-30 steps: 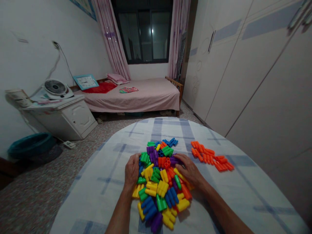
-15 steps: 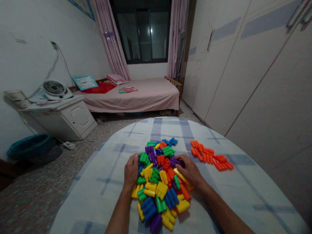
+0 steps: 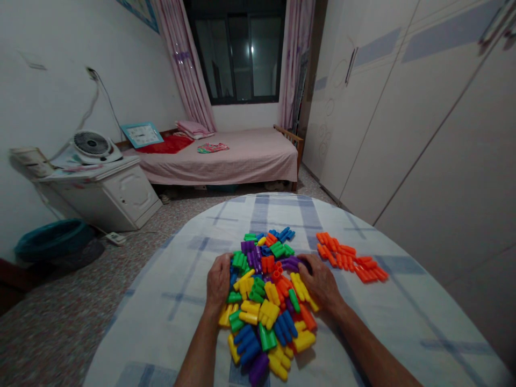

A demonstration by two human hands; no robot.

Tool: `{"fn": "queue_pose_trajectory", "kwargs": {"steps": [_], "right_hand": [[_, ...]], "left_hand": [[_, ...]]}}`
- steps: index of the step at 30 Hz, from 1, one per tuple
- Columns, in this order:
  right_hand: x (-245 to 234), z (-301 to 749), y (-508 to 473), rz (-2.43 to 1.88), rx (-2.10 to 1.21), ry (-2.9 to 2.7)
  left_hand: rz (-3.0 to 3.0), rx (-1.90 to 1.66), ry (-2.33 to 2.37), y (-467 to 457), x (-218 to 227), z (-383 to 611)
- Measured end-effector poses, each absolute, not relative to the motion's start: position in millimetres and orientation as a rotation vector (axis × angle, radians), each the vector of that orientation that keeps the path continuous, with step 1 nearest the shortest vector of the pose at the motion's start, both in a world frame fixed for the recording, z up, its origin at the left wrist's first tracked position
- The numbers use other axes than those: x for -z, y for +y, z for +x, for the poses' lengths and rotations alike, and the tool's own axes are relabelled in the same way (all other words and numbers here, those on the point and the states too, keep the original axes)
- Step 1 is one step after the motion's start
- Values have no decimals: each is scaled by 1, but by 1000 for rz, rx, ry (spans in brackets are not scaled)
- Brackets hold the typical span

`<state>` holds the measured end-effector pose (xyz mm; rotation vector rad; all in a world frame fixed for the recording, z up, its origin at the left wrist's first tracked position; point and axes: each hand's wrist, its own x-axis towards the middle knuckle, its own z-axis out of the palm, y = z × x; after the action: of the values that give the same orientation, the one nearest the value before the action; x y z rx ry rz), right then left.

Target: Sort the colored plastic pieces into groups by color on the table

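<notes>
A heap of plastic building blocks [image 3: 269, 314] in yellow, green, blue, purple and orange lies between my two hands. My left hand [image 3: 219, 282] rests against the heap's left side, close to a green block [image 3: 240, 261]; its fingers are mostly hidden. At the upper right of the heap, my right hand [image 3: 320, 282] has its fingers bent around the end of a purple block [image 3: 291, 263]. Beside that hand, a yellow block [image 3: 301, 287] lies on the heap. Apart from the heap, several orange blocks [image 3: 342, 255] form a group on the right.
The round table carries a checked cloth [image 3: 193, 301]. Beyond it stand a bed [image 3: 242, 161], a white cabinet [image 3: 124, 193] with a fan [image 3: 92, 144], and a blue bin [image 3: 54, 239]. A tall wardrobe [image 3: 403, 134] lines the right side.
My right hand has shifted slightly right, and more of the yellow block beside it shows. The purple block at its fingers has turned a little. My left hand stays at the heap.
</notes>
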<state>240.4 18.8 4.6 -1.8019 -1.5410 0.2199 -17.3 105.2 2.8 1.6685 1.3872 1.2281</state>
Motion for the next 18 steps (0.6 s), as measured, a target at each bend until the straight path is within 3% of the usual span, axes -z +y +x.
{"fn": "queue_pose_trajectory", "kwargs": {"steps": [18], "right_hand": [[-4, 245, 21, -1842, -265, -1571]], "left_hand": [[1650, -1213, 1372, 108, 4, -19]]}}
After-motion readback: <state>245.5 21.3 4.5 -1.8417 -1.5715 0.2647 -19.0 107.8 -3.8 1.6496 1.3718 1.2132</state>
